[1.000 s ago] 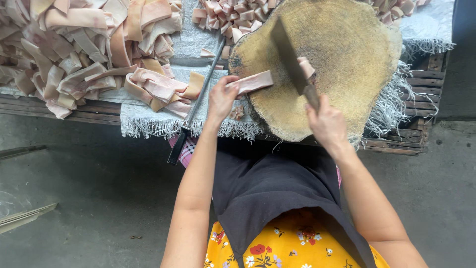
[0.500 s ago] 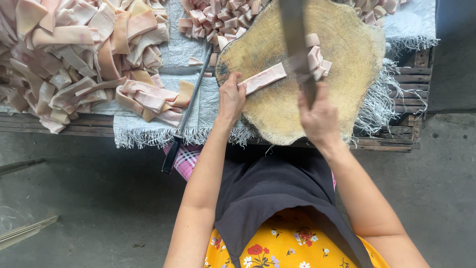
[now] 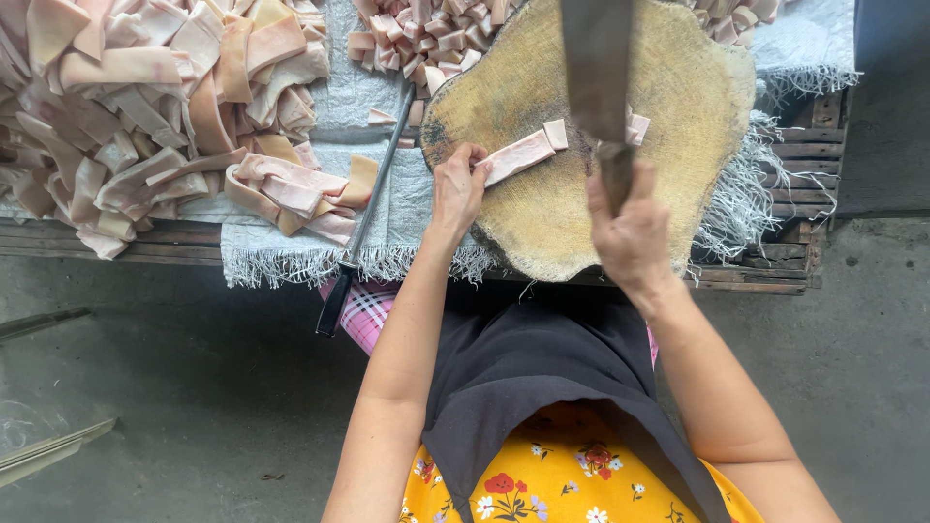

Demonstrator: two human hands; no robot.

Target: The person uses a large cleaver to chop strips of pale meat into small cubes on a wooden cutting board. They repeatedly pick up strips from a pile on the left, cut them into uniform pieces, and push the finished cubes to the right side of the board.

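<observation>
At the far left a big pile of pale pink strips (image 3: 145, 116) lies heaped on a grey woven cloth (image 3: 291, 257) with a frayed near edge. Just right of the heap a long sharpening steel (image 3: 373, 194) lies on the cloth, its dark handle hanging over the near edge. Next comes the round wooden chopping block (image 3: 542, 223), worn and pale in the middle.

The left hand (image 3: 457, 189) is partly closed, fingertips pinning the near-left end of one pink strip (image 3: 523, 153) that lies flat on the block. The strip looks soft, limp and probably greasy, so it would likely slip unless pressed down near the end, well clear of the blade. Further right the right hand (image 3: 630, 228) is wrapped tight around the handle of a broad cleaver (image 3: 596, 68), held with its blade above the strip's right end. Small cut pieces (image 3: 635, 126) sit just right of the blade, and more are heaped at the far edge.

The cloth rests on a wooden pallet (image 3: 794, 155). Below is a bare grey concrete floor (image 3: 174, 387).
</observation>
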